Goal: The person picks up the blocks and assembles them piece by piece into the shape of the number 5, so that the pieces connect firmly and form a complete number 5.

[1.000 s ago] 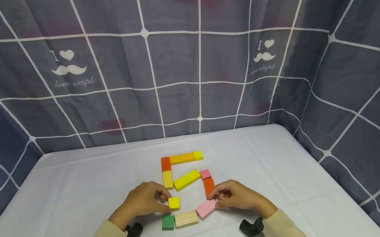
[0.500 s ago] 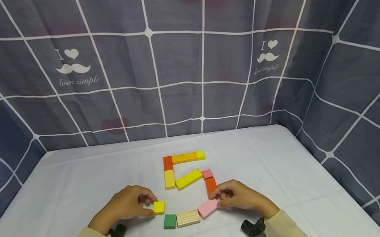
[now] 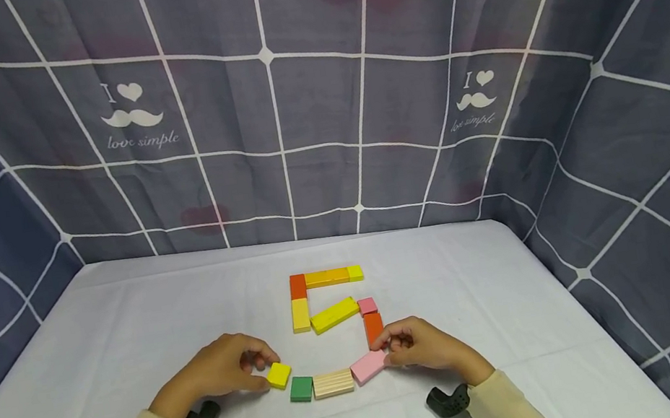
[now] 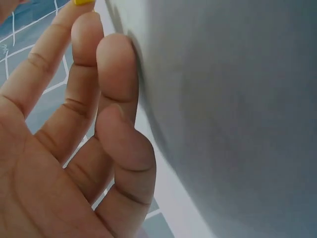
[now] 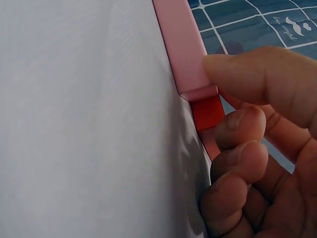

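In the head view my left hand (image 3: 218, 366) pinches a small yellow block (image 3: 279, 376) between thumb and index finger. The block sits tilted just left of a green block (image 3: 301, 389). A ridged plain wooden block (image 3: 333, 383) adjoins the green one, followed by a pink block (image 3: 369, 366). Thumb and index finger of my right hand (image 3: 426, 348) hold the pink block's right end, close to an orange-red block (image 3: 375, 330). Only a yellow corner (image 4: 83, 2) shows past the left fingertips in the left wrist view. The right wrist view shows the thumb against the pink block (image 5: 183, 44).
Farther back, a small pink block (image 3: 366, 305), a slanted long yellow block (image 3: 335, 315), a pale yellow block (image 3: 301, 315), another orange-red block (image 3: 297, 286), a long orange-yellow block (image 3: 327, 278) and a small yellow block (image 3: 355, 273) continue the outline. White cloth (image 3: 146, 304) covers the table; a grey curtain (image 3: 317, 95) hangs behind.
My left hand has moved the small yellow block left and then toward the near edge, turning it beside the green block. The right hand stays at the pink block.
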A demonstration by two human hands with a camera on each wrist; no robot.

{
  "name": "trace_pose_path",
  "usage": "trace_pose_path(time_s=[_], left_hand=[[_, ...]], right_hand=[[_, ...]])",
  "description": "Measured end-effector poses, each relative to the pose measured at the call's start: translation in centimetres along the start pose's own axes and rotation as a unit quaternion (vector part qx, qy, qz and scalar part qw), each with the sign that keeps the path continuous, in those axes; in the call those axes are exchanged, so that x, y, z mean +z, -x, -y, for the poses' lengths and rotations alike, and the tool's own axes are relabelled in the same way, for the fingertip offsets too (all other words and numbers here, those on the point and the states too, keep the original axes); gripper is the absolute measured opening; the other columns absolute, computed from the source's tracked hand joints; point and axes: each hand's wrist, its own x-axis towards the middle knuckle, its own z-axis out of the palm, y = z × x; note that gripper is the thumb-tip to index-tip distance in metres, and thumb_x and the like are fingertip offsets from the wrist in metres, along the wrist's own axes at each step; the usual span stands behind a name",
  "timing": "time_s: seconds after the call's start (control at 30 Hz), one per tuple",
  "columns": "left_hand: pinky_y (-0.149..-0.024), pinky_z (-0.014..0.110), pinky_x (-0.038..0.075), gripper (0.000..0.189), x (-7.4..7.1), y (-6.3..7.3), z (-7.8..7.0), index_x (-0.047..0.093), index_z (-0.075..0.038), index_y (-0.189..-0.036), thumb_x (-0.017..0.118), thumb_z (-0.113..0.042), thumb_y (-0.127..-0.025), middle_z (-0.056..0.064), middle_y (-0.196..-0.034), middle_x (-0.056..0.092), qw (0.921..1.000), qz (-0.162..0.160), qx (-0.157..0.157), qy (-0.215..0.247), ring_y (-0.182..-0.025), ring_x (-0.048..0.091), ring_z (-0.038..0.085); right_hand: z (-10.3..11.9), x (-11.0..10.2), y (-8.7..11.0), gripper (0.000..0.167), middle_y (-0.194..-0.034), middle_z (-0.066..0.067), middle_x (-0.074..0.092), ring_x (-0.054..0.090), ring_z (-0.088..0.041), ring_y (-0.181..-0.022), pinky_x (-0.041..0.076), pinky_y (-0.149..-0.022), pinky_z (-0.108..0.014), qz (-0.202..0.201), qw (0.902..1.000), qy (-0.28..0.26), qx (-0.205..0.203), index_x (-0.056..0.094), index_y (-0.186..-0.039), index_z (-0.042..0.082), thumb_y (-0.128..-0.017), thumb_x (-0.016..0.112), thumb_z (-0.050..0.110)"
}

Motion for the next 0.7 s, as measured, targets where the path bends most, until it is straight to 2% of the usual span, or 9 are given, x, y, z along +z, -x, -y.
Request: trace_pose_path(time_s=[0.7], left_hand=[[-0.061,0.024,0.039,0.03,1.2,0.2,-0.4,0.082,-0.019,-0.107,0.093,-0.013,-0.08,-0.009,-0.085,0.063,0.9999,-0.011,-0.006,0.002,-0.069,0.051,0.007]], right_hand=[[-0.5,0.0,0.1,0.025,-0.08,0.004,0.052,0.045,-0.005,-0.071,0.035,-0.064,-0.019,0.001,0.9999,-0.007,0.007,0.076,-0.116,-0.007,-0.091,0.078,-0.004]])
